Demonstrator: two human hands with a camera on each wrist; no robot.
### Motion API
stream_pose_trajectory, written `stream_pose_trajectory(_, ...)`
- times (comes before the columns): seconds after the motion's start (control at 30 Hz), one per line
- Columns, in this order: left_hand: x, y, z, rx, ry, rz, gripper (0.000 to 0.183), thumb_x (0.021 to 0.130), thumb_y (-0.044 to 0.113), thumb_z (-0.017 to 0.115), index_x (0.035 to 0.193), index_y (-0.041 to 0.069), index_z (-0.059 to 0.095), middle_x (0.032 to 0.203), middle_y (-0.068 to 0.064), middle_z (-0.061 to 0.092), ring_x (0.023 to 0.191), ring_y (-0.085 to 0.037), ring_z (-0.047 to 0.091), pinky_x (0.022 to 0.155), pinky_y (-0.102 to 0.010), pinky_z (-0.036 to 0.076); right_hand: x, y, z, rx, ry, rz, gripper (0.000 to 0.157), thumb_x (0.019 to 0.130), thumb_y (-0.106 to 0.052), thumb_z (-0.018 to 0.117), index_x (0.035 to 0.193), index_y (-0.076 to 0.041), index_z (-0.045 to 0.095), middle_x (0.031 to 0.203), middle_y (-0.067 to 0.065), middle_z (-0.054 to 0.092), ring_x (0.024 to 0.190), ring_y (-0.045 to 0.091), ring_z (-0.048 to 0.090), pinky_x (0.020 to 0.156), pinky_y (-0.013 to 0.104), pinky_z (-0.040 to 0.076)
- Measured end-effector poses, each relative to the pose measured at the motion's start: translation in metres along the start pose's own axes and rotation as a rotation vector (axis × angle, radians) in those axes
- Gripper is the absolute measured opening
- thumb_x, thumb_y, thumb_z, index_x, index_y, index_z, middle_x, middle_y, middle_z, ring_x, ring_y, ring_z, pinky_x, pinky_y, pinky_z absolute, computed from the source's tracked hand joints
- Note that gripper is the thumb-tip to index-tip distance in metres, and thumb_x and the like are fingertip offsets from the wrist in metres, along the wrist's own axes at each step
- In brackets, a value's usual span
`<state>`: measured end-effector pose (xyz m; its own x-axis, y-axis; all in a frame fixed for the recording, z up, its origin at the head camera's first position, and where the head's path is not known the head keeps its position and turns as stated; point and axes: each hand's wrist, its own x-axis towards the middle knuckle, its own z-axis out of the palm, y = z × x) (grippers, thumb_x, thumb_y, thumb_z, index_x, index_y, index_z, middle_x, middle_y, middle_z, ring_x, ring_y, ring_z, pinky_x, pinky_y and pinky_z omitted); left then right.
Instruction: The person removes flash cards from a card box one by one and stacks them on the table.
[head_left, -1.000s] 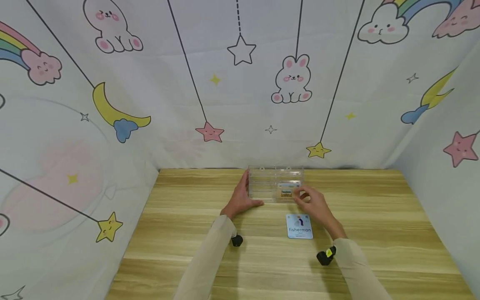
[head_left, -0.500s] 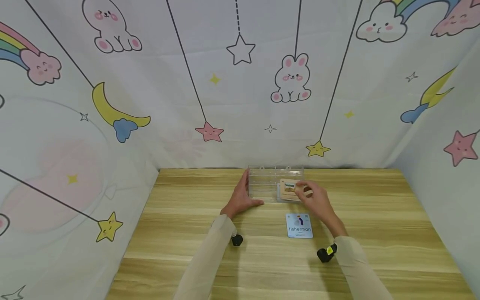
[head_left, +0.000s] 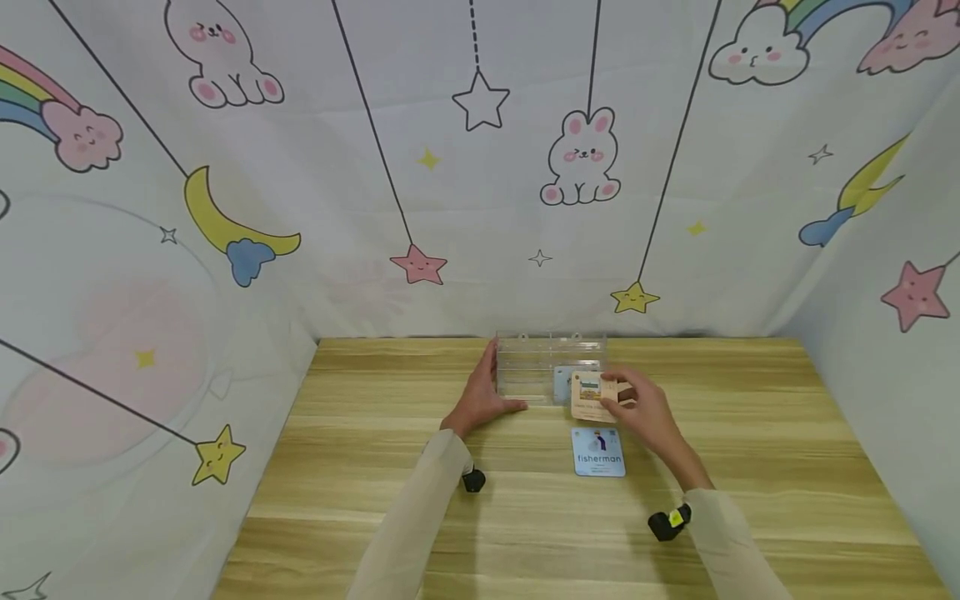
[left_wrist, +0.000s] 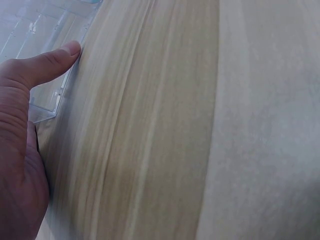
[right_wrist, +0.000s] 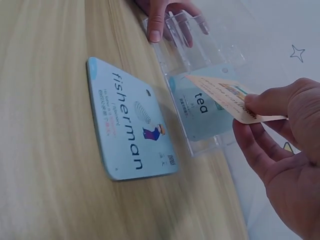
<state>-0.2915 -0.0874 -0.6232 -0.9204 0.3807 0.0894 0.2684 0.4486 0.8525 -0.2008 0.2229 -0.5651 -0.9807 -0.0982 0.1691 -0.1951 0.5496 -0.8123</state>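
Observation:
A clear plastic card rack [head_left: 525, 367] stands at the back of the table. My left hand [head_left: 480, 396] grips its left end, thumb [left_wrist: 52, 65] along the front edge. Between the thumb and fingers of my right hand [head_left: 641, 410] is a peach flashcard [head_left: 588, 408] with a small picture, tilted in front of the rack. Behind it, in the rack's lower right compartment, a blue "tea" flashcard [right_wrist: 200, 110] is partly covered. A stack of blue flashcards with "fisherman" [head_left: 598, 454] on top lies flat on the table, just in front of the rack.
The wood-grain table [head_left: 360, 467] runs back to a white cloth [head_left: 480, 208] printed with rabbits, stars and clouds, right behind the rack. More cloth hangs at both sides. Each wrist wears a small black camera.
My right hand has drawn the peach flashcard out of the rack's right compartment, toward me and slightly right, uncovering part of the blue card behind. My left hand stays on the rack.

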Motion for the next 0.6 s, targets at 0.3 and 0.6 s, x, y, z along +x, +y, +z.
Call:
stream_pose_trajectory(0.3, 0.0, -0.002, 0.001, 0.013, -0.003, -0.002, 0.136, 0.074, 0.024, 0.098, 0.168, 0.02, -0.001, 0.173, -0.005, 0.01, 0.156, -0.023, 0.022, 0.122, -0.034, 0.031, -0.023, 0.002, -0.002, 0.049, -0.09, 0.084, 0.046, 0.093, -0.001, 0.077, 0.136, -0.004, 0.062, 0.129, 0.022, 0.059, 0.093, 0.027, 0.069, 0.069, 0.027, 0.059)
stream_pose_trajectory(0.6, 0.001, -0.003, 0.002, 0.004, 0.007, 0.002, 0.138, 0.073, 0.023, 0.098, 0.168, 0.018, -0.001, 0.173, -0.007, 0.011, 0.155, -0.025, 0.023, 0.122, -0.035, 0.031, -0.042, 0.011, 0.003, 0.102, -0.16, 0.101, 0.043, 0.092, 0.0, 0.078, 0.132, 0.0, 0.063, 0.123, 0.023, 0.059, 0.087, 0.021, 0.071, 0.065, 0.026, 0.058)
